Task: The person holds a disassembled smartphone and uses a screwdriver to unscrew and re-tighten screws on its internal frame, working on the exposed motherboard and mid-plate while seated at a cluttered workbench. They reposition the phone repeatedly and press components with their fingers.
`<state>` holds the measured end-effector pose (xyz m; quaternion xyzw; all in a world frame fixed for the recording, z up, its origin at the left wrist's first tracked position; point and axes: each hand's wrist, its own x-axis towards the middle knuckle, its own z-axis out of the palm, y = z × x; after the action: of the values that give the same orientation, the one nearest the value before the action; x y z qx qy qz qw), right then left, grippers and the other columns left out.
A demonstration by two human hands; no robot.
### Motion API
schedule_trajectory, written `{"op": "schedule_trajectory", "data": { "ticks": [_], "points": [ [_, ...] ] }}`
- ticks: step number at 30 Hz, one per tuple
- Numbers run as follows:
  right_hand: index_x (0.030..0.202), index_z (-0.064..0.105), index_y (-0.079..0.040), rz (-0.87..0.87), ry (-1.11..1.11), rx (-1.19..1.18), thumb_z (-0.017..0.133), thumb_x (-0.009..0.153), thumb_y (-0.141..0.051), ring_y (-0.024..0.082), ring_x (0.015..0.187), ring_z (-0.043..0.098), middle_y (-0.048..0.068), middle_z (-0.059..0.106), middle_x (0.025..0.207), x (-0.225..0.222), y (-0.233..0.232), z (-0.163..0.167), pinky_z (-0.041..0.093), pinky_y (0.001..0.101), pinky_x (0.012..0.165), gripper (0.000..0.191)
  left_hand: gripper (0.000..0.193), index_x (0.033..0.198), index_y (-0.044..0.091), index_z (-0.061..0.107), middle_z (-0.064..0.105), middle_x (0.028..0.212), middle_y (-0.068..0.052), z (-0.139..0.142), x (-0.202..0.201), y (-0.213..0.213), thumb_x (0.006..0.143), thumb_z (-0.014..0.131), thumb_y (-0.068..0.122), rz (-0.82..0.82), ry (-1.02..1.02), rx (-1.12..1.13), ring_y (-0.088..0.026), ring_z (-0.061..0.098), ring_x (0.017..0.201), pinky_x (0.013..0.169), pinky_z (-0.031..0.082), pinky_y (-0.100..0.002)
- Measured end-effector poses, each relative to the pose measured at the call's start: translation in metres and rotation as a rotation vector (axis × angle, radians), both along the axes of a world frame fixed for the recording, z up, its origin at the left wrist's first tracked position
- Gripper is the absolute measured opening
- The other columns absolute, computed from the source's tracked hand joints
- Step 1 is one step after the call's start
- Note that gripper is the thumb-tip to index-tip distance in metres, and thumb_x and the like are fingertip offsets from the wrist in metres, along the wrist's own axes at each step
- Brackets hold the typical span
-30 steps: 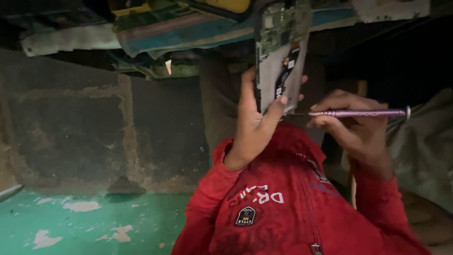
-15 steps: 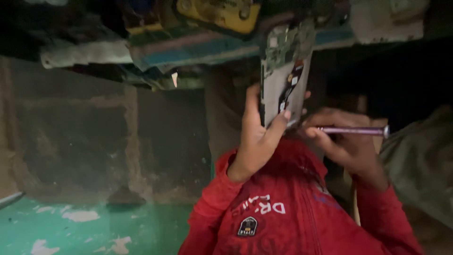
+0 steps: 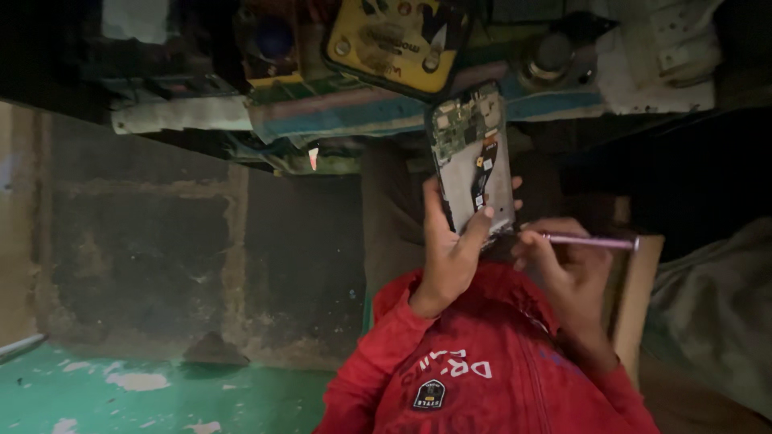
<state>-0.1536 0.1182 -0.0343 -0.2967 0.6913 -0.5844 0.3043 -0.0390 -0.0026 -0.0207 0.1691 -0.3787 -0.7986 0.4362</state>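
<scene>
Far left of the opened phone [image 3: 470, 165], low down, lies a green painted floor [image 3: 161, 394] with pale worn patches. A dark, stained wall [image 3: 161, 249] rises from it. Above the wall and left of the phone runs the edge of a cluttered workbench [image 3: 322, 112], faced with striped bands of colour. A yellow hand-sized meter [image 3: 394, 40] sits on it just above the phone.

The phone itself stands upright with its back cover off. Inside its open shell are a green circuit board at the top, a bare grey plate below it, and an orange flex strip running down the right side. The left hand [image 3: 450, 257] grips it from below, thumb pressed on the lower face and fingers wrapped behind. Under the phone spreads a red zipped jacket [image 3: 482, 378] with a small dark badge.

Just right of the phone, the right hand [image 3: 567, 269] pinches a slim pink screwdriver [image 3: 591, 240], held level with its tip at the phone's bottom edge. Further right stand a pale wooden board [image 3: 639, 297] and a grey cloth [image 3: 716, 313]. A white block [image 3: 667, 56] rests on the bench up and to the right of the phone.
</scene>
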Motion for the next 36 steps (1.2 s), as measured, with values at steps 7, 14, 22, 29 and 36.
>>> {"op": "schedule_trajectory", "data": {
  "ticks": [7,14,22,29,36],
  "points": [
    [0.104,0.072,0.0,0.137,0.57,-0.16,0.071,0.096,-0.009,0.014,0.077,0.069,0.011,0.074,0.088,-0.003,-0.016,-0.042,0.056,0.0291,0.068,0.013,0.056,0.149,0.008,0.027,0.054,0.139,-0.026,-0.023,-0.005,-0.018,0.1,0.053,-0.006,-0.015,0.121,0.164,-0.039,0.063,0.125,0.101,0.058,-0.052],
    [0.101,0.068,0.0,-0.04,-0.115,-0.039,0.065,0.101,-0.016,0.011,0.065,0.062,0.007,0.071,0.08,0.005,-0.015,-0.023,0.052,0.0251,0.059,0.016,0.06,0.152,0.009,0.025,0.06,0.133,-0.034,-0.029,0.002,-0.015,0.1,0.051,-0.006,-0.158,0.16,0.221,-0.039,0.068,0.111,0.093,0.06,-0.05],
    [0.097,0.065,-0.002,-0.063,-0.373,0.004,0.066,0.105,-0.02,0.008,0.06,0.054,0.003,0.063,0.074,-0.002,-0.017,0.007,0.044,0.0235,0.052,0.02,0.057,0.153,0.005,0.028,0.059,0.137,-0.033,-0.018,-0.002,-0.014,0.103,0.054,-0.005,-0.19,0.16,0.153,-0.038,0.067,0.119,0.097,0.06,-0.049],
    [0.099,0.07,-0.002,0.087,-0.099,0.041,0.066,0.103,-0.018,0.007,0.058,0.056,0.003,0.066,0.071,-0.012,-0.017,0.017,0.043,0.0221,0.051,0.017,0.065,0.157,0.006,0.026,0.058,0.137,-0.031,-0.013,0.004,-0.021,0.1,0.054,-0.009,-0.246,0.237,0.279,-0.045,0.062,0.127,0.099,0.06,-0.055],
    [0.102,0.07,0.0,0.234,-0.218,-0.053,0.064,0.105,-0.016,0.007,0.064,0.058,0.003,0.064,0.073,-0.022,-0.008,0.01,0.044,0.0213,0.055,0.017,0.069,0.158,0.01,0.023,0.052,0.146,-0.029,-0.015,0.007,-0.02,0.1,0.055,-0.01,-0.294,0.26,0.32,-0.051,0.057,0.132,0.107,0.056,-0.063]
  ]
}}
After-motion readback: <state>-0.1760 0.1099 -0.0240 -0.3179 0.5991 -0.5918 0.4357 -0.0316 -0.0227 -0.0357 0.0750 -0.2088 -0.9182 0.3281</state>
